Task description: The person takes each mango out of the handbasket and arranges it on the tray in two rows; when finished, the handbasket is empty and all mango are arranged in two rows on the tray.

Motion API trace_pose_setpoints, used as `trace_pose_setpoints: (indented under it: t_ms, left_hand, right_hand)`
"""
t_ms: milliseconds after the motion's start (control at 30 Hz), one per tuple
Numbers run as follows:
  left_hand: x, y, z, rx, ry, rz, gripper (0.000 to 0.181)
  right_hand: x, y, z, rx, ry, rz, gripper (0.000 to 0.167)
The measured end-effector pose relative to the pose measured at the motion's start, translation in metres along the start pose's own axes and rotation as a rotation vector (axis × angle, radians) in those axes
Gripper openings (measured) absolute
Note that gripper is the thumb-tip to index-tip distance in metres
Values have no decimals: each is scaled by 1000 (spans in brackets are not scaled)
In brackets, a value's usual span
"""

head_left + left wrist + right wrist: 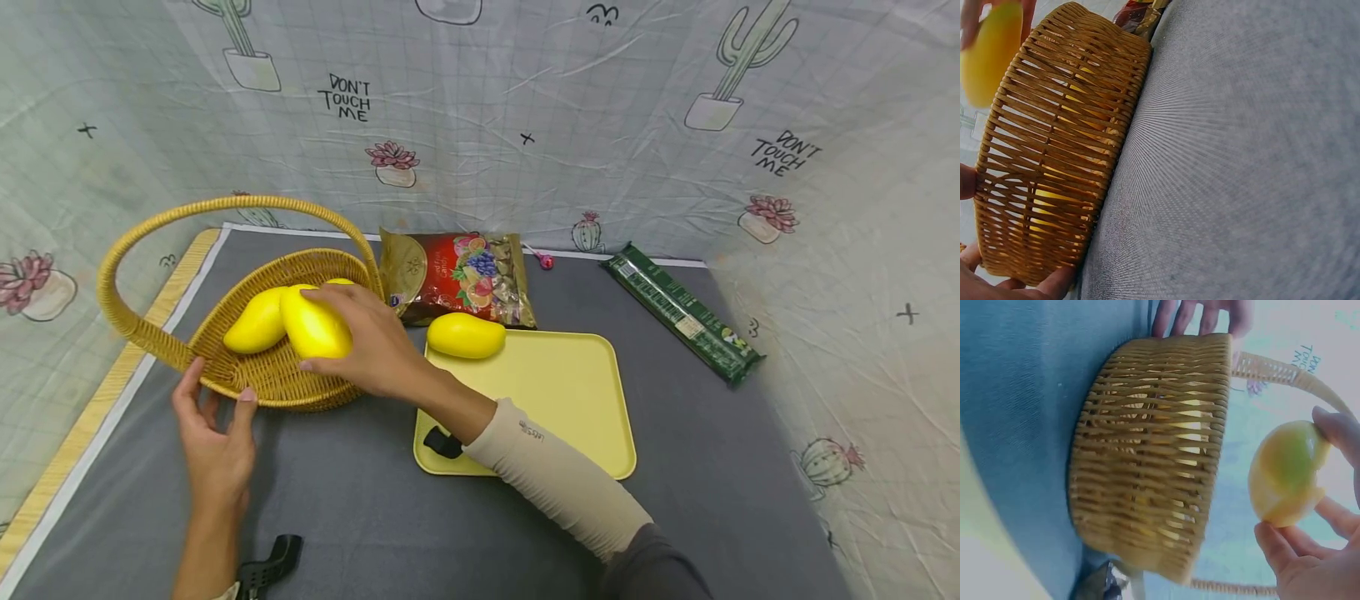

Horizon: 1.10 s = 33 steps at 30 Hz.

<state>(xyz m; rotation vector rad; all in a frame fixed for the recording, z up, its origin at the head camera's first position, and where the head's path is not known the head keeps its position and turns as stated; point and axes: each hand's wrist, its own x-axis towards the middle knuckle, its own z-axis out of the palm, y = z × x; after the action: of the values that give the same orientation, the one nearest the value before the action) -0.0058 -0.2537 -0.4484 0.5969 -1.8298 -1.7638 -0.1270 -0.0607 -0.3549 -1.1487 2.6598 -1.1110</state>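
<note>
My right hand [375, 342] pinches a yellow mango [315, 325] between thumb and fingers. The right wrist view shows this mango [1288, 472] raised above the rim of the wicker basket [1147, 450], with a greenish patch on its skin. Inside the basket [277, 387] lies another mango [255, 322], and a bit of yellow fruit [341, 282] shows behind my right hand. My left hand [217, 442] grips the basket's near left side, thumb at the rim. A further mango [465, 335] sits at the far left corner of the yellow tray [555, 400].
Behind the tray lies a red and gold candy bag [457, 279], with a pink lollipop [545, 261] beside it. A long green packet [682, 312] rests at the right. The basket's tall handle [247, 202] arches over its far left side. Patterned cloth hangs behind the grey table [360, 517].
</note>
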Motion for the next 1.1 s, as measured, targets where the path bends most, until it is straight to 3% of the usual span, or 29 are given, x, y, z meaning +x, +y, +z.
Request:
trace_pose_setpoints:
  t_ms: [333,733,1100]
  left_hand:
    - [1,2,-2,-14,-1,-33,67]
    - [1,3,0,24,3,-53,68]
    - [2,2,0,65,8,-60,68]
  right_hand:
    - [-40,13,-27,85,-43,-23,77]
    - [-86,48,-58,144,-92,-14,76]
    - [-126,84,-88,233,-140,119,74]
